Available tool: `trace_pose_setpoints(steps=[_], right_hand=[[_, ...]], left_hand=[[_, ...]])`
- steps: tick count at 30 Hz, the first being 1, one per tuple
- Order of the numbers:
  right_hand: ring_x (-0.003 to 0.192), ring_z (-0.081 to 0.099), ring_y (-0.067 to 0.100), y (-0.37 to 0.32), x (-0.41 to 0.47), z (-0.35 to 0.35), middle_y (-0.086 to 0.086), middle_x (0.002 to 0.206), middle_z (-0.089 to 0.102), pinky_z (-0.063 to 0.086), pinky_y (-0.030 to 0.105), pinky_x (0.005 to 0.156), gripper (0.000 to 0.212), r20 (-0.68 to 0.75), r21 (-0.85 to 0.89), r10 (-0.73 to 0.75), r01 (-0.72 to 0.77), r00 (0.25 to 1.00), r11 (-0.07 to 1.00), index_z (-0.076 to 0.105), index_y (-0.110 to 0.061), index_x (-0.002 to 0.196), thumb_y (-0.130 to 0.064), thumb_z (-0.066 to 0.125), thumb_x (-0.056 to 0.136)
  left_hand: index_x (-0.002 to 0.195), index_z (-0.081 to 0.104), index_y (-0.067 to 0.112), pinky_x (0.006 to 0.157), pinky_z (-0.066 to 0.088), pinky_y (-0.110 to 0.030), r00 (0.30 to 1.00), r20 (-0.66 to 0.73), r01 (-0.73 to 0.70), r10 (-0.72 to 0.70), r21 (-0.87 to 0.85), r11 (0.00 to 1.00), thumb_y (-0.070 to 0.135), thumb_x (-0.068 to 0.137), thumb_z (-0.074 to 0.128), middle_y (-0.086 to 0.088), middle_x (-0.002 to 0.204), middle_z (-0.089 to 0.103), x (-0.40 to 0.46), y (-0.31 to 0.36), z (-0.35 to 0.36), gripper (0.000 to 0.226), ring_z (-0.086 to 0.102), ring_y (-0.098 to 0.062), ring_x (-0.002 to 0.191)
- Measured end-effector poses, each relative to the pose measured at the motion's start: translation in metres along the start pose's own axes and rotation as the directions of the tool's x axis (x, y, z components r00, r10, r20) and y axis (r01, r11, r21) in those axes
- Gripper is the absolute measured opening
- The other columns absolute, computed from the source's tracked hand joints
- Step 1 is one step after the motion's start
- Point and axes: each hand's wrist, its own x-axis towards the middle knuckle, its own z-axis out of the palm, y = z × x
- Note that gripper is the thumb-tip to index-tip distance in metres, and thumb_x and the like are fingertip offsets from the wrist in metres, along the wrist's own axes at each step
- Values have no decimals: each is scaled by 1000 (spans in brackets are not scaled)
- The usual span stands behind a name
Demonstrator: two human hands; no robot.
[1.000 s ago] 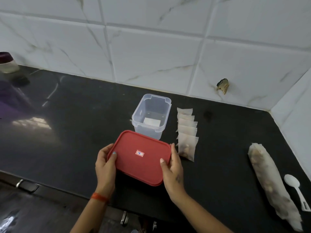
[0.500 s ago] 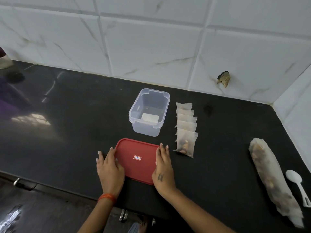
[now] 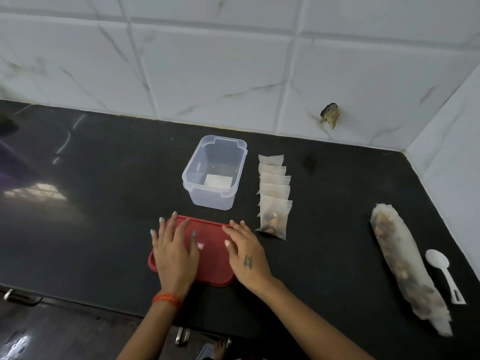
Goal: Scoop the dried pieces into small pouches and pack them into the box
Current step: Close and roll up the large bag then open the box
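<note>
— Black stone counter [image 3: 91,203], white marbled wall tiles [image 3: 207,74] behind: what sits on it?

— Mid-counter, a clear box [image 3: 215,175], open. Just right of it, a row of small pouches [image 3: 274,196]; far right, a long bag of dried pieces [image 3: 405,263] beside a white spoon [image 3: 444,274].

— And the hands?

— Left hand [image 3: 176,253] and right hand [image 3: 246,253] lie flat, fingers straight, on the red lid [image 3: 210,258] near the box.

White marble-veined wall tiles [image 3: 213,74] behind glossy black countertop [image 3: 91,178].
</note>
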Motion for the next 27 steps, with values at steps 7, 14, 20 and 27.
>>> trace_pose_setpoints(steps=[7, 14, 20, 27], right_hand=[[131, 43, 9, 8, -2, -69, 1, 141, 49, 33, 16, 108, 37, -135, 194, 56, -29, 989, 981, 57, -17, 130, -11, 55, 94], [122, 51, 5, 66, -40, -160, -3, 129, 58, 42, 28, 104, 33, -448, 195, 207, -131, 869, 972, 62, -20, 123, -14, 60, 90], [112, 56, 25, 126, -88, -214, 10, 118, 64, 37, 21, 90, 36, -601, -7, 413, -522, 684, 853, 59, -5, 125, -5, 56, 89], [106, 54, 29, 162, -104, -221, 15, 117, 58, 40, 32, 83, 39, -433, -119, 577, -679, 692, 725, 49, -6, 130, -17, 45, 93]], left_hand=[[123, 58, 10, 106, 37, -39, 974, 65, -182, 215, -337, 924, 10, 88, 62, -5, 138, 49, -6, 85, 8, 35, 40, -20, 133], [125, 52, 28, 100, 44, -26, 876, 270, -164, 400, -613, 773, 12, 90, 60, 7, 130, 52, -41, 179, 47, 39, 51, -11, 120], [140, 37, 25, 95, 47, -25, 608, 712, 152, 351, -539, 828, 19, 94, 55, 0, 140, 45, -75, 236, 97, 50, 59, -4, 100], [144, 25, 18, 89, 52, -30, 321, 918, 622, 233, -390, 679, 7, 96, 48, 5, 122, 52, -102, 285, 129, 55, 61, -15, 100]])
